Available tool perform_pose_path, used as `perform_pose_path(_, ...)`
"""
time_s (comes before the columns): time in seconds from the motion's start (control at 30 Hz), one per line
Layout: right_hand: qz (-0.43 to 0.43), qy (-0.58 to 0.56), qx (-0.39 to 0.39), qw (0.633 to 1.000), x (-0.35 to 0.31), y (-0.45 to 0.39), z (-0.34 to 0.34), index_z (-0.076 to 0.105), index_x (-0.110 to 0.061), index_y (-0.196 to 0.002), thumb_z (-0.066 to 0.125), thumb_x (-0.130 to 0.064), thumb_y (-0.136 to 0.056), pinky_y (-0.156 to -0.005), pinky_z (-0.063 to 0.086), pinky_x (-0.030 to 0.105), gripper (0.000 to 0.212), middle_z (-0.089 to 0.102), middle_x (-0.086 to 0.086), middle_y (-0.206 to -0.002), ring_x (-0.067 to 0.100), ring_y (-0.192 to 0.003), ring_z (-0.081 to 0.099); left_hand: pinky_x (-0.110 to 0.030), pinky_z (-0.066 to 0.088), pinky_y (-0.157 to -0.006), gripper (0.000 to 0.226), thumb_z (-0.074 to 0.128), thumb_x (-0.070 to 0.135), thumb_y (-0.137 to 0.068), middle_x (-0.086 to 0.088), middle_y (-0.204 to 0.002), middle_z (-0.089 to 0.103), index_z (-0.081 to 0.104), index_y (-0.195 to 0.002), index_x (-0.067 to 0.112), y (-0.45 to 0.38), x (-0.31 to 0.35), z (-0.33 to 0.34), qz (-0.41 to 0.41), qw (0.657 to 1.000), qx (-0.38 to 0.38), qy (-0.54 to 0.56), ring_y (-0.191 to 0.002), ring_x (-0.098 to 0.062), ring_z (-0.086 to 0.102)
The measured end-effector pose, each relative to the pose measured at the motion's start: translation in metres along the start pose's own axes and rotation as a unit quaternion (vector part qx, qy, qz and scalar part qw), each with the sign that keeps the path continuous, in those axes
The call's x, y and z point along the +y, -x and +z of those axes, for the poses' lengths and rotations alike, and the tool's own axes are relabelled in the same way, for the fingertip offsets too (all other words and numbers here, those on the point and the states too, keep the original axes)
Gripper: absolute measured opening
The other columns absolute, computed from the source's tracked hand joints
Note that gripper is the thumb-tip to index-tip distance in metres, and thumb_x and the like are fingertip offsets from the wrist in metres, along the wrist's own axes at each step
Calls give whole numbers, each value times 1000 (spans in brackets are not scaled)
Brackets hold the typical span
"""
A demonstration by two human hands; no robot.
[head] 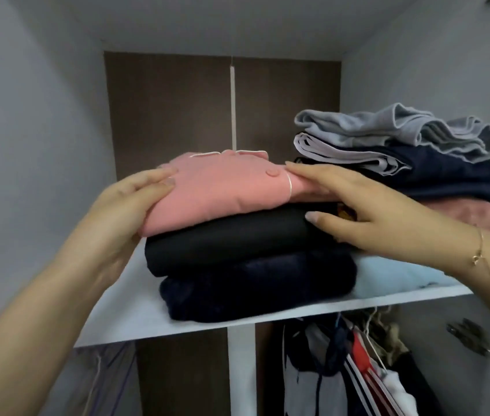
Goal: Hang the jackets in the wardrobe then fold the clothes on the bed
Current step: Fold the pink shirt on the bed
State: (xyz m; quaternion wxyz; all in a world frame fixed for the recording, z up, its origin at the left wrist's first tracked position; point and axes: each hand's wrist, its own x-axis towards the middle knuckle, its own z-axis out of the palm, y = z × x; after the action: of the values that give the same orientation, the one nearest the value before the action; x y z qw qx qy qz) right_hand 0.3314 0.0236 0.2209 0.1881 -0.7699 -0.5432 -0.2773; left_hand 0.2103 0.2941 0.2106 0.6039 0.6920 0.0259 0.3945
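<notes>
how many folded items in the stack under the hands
3: a pink folded garment with white piping on top, a black folded garment beneath, a dark navy fuzzy folded garment at bottom. Others may hide behind.

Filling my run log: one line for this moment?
stage: shelving | left hand, right hand: on pink folded garment | stack: wardrobe shelf
</notes>
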Motion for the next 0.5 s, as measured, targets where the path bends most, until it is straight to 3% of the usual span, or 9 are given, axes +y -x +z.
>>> perform_pose_path(0.1, 35, -77, 88, 992, -18, 27, 15, 43, -32, -144, 62, -25, -90, -118, 26, 28, 58, 33, -14, -154, -1, -143, 25, -20, 40, -103, 31, 66, 24, -90, 19, -136, 57, 70, -111, 47, 36, -24, 1, 103, 994, 39, -10, -120, 9, 52)
perform_pose_path(0.2, 74, -142, 141, 977, -39, 58, 34, 54, -27, -136, 62, -16, -91, -118, 23, 25, 46, 40, -17, -150, -1, -143, 28, -15, 38, -106, 43, 71, 28, -87, 23, -143, 47, 61, -117, 57, 75, -47, 16, 196, 979, 44, -38, -129, 9, 44)
perform_pose_path(0.27, 103, -182, 138, 968, -53, 81, 42, 56, -30, -134, 62, -17, -92, -114, 25, 18, 45, 44, -20, -147, -3, -140, 32, -3, 32, -102, 45, 67, 32, -84, 24, -148, 39, 58, -122, 55, 95, -58, 27, 227, 970, 68, -63, -132, 13, 37)
perform_pose_path(0.33, 134, -204, 119, 962, -65, 105, 42, 57, -34, -133, 62, -15, -92, -111, 25, 13, 45, 45, -23, -145, -4, -139, 33, 1, 25, -103, 48, 64, 30, -84, 27, -153, 29, 56, -124, 56, 113, -62, 38, 228, 968, 87, -56, -135, 16, 30)
perform_pose_path(0.43, 184, -214, 104, 954, -84, 147, 33, 58, -33, -131, 62, -13, -93, -108, 28, 11, 44, 51, -23, -140, -3, -136, 39, -21, 30, -114, 53, 68, 18, -90, 31, -150, 33, 56, -125, 55, 149, -64, 57, 178, 983, 47, 3, -137, 11, 32)
perform_pose_path(0.5, 211, -219, 110, 946, -98, 176, 21, 60, -31, -129, 61, -14, -93, -105, 32, 10, 40, 55, -21, -135, -2, -132, 44, -28, 30, -111, 52, 65, 15, -90, 34, -143, 42, 58, -124, 54, 178, -59, 74, 120, 992, -25, 39, -133, 12, 37)
